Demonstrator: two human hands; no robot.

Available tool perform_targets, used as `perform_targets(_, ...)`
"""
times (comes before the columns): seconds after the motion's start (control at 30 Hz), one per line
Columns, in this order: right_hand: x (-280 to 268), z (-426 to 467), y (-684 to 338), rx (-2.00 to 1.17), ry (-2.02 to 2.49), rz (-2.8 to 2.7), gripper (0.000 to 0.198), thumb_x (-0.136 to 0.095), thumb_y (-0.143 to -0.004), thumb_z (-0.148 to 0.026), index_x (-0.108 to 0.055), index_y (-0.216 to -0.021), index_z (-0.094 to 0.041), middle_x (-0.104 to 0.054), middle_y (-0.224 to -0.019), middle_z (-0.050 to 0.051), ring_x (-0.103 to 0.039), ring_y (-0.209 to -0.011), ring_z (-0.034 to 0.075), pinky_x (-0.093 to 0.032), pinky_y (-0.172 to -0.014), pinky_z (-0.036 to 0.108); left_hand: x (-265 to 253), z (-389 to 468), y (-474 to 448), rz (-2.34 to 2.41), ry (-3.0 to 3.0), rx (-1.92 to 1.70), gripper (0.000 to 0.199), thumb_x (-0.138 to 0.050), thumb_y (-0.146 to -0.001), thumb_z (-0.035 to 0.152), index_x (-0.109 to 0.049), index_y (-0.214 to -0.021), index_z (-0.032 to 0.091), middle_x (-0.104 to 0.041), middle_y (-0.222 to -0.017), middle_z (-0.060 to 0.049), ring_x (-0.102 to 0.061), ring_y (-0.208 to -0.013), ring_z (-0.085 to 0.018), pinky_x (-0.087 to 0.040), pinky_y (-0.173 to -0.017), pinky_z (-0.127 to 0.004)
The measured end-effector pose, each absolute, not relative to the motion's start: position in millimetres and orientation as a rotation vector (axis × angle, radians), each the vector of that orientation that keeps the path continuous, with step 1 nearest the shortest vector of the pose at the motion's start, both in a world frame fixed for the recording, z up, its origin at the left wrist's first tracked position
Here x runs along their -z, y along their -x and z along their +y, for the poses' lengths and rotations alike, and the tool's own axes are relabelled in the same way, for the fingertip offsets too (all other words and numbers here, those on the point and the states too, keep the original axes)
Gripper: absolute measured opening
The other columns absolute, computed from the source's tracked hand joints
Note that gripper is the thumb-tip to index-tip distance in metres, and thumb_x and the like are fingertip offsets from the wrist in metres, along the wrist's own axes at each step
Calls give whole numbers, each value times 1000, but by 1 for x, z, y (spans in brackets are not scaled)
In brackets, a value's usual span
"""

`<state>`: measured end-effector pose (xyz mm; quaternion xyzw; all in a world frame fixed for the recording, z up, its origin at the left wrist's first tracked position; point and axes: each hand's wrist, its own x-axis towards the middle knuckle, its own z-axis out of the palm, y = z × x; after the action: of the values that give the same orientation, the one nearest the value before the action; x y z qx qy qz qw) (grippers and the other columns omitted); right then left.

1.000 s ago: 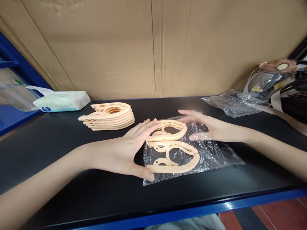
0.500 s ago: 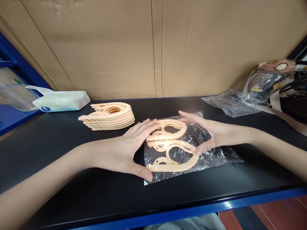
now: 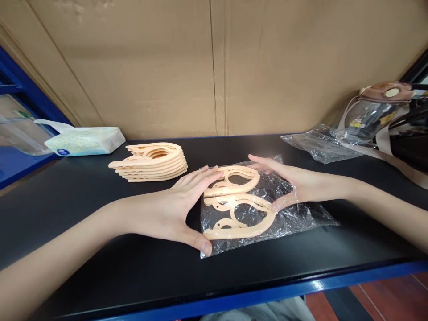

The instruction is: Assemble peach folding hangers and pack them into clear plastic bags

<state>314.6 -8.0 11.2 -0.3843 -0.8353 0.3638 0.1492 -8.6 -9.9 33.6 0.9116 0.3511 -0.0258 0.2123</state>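
Observation:
Two peach plastic folding hangers, one nearer me (image 3: 247, 232) and one farther away (image 3: 230, 191), lie flat inside a clear plastic bag (image 3: 297, 220) on the black tabletop. Along the bag's left side rests my left hand (image 3: 167, 211), its fingers stretched out and the thumb at the lower left corner. On the other side my right hand (image 3: 297, 180) is spread, the thumb against the right end of the near hanger and the fingers by the far one. A neat stack of similar folded hangers (image 3: 154, 165) stands left of the bag, beyond my left hand.
A tissue pack (image 3: 88, 140) sits at the back left. Toward the back right lie another clear plastic bag (image 3: 321, 145) and a strapped drink bottle (image 3: 371, 116). Brown cardboard (image 3: 150, 67) forms the back wall, and a blue edge (image 3: 267, 292) borders the table's front.
Hardly anything differs. The hangers in the bag and my right hand have shifted very slightly left; both hands keep their spread pose.

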Motion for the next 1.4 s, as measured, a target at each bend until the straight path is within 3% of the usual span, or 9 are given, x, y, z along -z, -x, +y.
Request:
perform_targets(0.1, -10, -7, -315, -1044, 1089, -2405, 114, -80, -76, -51, -5, -160, -39, -31, -163, 7, -29, -149, 31, -20, -123, 57, -28, -7, 11, 1023, -2513, -27, 102, -59, -85, 71, -1, -160, 34, -1, -169, -5, -4, -155, -36, -22, -122, -59)
perform_targets(0.17, -10, -7, -316, -1044, 1077, -2415, 114, -80, -76, -50, -3, -160, -39, -31, -163, 6, -29, -149, 30, -20, -123, 56, -24, -5, 12, 1105, -2488, -156, 73, -40, -100, 58, -8, -160, 34, -10, -169, -2, -13, -155, -30, -21, -124, -54)
perform_targets(0.23, -9, -7, -317, -1034, 1079, -2423, 114, -80, -77, -49, -3, -160, -39, -31, -163, 6, -29, -149, 30, -21, -123, 56, -18, -2, 12, 1159, -2496, -304, 57, -31, -104, 41, -20, -158, 30, -24, -166, -2, -26, -152, -27, -24, -124, -50)
perform_targets(0.37, -8, -6, -317, -1030, 1076, -2422, 113, -80, -77, -48, -4, -160, -38, -32, -163, 7, -30, -149, 30, -22, -123, 56, -7, 5, 8, 1181, -2589, -429, 59, -33, -93, 18, -34, -151, 18, -44, -154, -8, -43, -141, -25, -34, -120, -46)
perform_targets(0.53, -8, -5, -318, -1030, 1028, -2432, 112, -79, -79, -45, -3, -161, -34, -35, -161, 8, -32, -148, 28, -19, -124, 54, 2, 15, 0, 1176, -2634, -513, 51, -28, -94, 16, -44, -143, 13, -60, -129, -12, -56, -119, -26, -44, -108, -46)
perform_targets(0.87, -8, -5, -318, -1049, 1022, -2436, 111, -80, -79, -45, -5, -161, -36, -35, -161, 9, -31, -149, 30, -21, -123, 56, 2, 21, -2, 1138, -2641, -602, 38, -29, -99, 23, -52, -130, 19, -65, -120, -10, -58, -116, -26, -48, -102, -46)
perform_targets(1.4, -10, -5, -316, -1088, 1033, -2411, 107, -80, -78, -45, -11, -160, -38, -35, -161, 7, -31, -149, 30, -19, -123, 55, 2, 22, -2, 1142, -2669, -618, 36, -32, -98, 15, -54, -125, 21, -67, -114, -7, -61, -111, -23, -51, -97, -41)
